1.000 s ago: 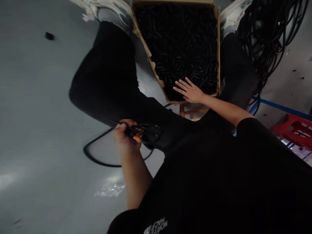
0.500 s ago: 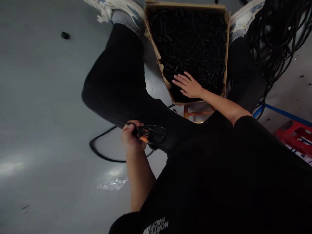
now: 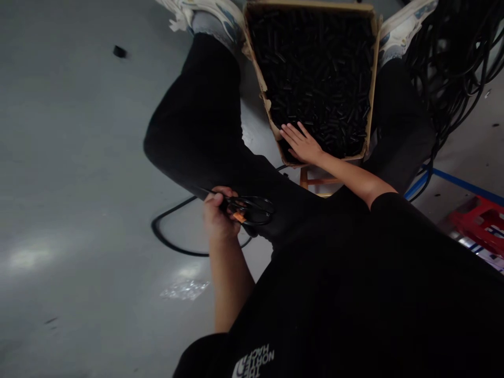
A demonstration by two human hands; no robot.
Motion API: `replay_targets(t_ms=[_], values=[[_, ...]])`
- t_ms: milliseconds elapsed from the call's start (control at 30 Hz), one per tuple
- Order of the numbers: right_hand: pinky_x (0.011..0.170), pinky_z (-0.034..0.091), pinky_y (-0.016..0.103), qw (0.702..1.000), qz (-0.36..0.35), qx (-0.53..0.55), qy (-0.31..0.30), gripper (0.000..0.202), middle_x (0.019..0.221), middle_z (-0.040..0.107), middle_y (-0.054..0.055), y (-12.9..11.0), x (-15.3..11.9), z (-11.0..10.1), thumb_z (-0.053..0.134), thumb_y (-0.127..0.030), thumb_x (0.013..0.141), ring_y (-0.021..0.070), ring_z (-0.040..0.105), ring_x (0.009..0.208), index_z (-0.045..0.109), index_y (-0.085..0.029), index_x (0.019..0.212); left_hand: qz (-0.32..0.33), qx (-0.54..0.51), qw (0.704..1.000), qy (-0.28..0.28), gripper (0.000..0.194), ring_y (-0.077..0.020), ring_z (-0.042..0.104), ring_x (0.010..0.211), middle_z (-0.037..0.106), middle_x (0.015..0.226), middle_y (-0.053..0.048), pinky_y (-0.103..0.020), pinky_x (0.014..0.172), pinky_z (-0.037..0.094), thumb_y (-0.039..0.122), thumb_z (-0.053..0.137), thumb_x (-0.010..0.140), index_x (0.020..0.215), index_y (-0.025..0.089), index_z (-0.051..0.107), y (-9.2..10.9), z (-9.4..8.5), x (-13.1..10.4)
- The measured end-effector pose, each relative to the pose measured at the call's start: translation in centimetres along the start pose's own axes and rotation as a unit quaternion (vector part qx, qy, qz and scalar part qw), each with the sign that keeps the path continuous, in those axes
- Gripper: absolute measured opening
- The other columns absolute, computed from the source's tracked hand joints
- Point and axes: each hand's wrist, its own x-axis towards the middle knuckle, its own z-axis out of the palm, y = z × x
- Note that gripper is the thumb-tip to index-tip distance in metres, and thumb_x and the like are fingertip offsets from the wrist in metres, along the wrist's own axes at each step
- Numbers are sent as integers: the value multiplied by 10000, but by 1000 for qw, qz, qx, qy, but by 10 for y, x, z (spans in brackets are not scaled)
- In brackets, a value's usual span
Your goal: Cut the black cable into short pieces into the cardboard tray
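My left hand (image 3: 222, 212) is closed beside my thigh around what looks like a pair of black scissors (image 3: 255, 199). Their thin looped handles point right, an orange piece (image 3: 239, 216) shows between the loops and hand, and a slim dark tip sticks out at the left. A black tube (image 3: 177, 247) curves over the floor below this hand; whether the hand grips it too is hidden. My right hand (image 3: 303, 146), palm down with fingers spread, rests on short black tube pieces (image 3: 315, 79) at the near left corner of a cardboard box (image 3: 374, 79).
Between my legs, the box stands above a wooden stool (image 3: 311, 181). Long black tubes (image 3: 449, 79) hang in a tangled heap at right. A red plastic stool (image 3: 480, 220), blue floor tape (image 3: 464, 184), clear plastic (image 3: 185, 289) and a small black piece (image 3: 119, 51) lie around.
The whole view has shifted slightly. My right hand has moved a little left and toward me, closer to the near left corner of the box. My left hand keeps its hold.
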Motion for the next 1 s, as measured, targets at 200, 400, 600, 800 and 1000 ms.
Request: replay_targets(t_ms=[200,400,600,800,1000], values=[[1488,141,700,999,41,26,11,675,1844,457,270,-19,10,3,424,-182,1093,363,388,1768,497,1,1738,10,5,1000,-14,186,-62,283,295,551,569,44,-214,264,95,349,752,682,725,192,663,5,6,-2],[1447,293,681,991,59,85,81,621,1689,614,239,-40,24,11,422,-130,1055,348,518,1646,590,-74,1650,5,26,999,22,198,-61,271,307,477,539,52,-189,278,120,363,719,734,684,191,634,12,15,-6],[1418,382,622,987,85,76,113,570,1661,592,214,-25,-5,-8,407,-209,1118,358,525,1620,577,-121,1655,11,29,999,30,135,-60,246,311,515,545,31,-183,284,90,301,641,783,709,188,632,14,20,-8],[1332,514,609,977,192,65,60,616,1613,606,236,6,-43,-23,420,-248,1108,397,630,1521,546,-93,1691,26,-4,999,-45,191,-33,237,344,506,528,61,-167,302,51,321,776,699,743,184,650,7,12,-2],[1296,558,609,979,191,54,44,664,1631,580,275,-16,-21,-5,474,-222,1054,412,669,1458,551,-38,1687,29,-6,997,-72,301,-35,221,341,415,507,97,-184,304,51,385,874,701,777,189,658,5,9,-3]])
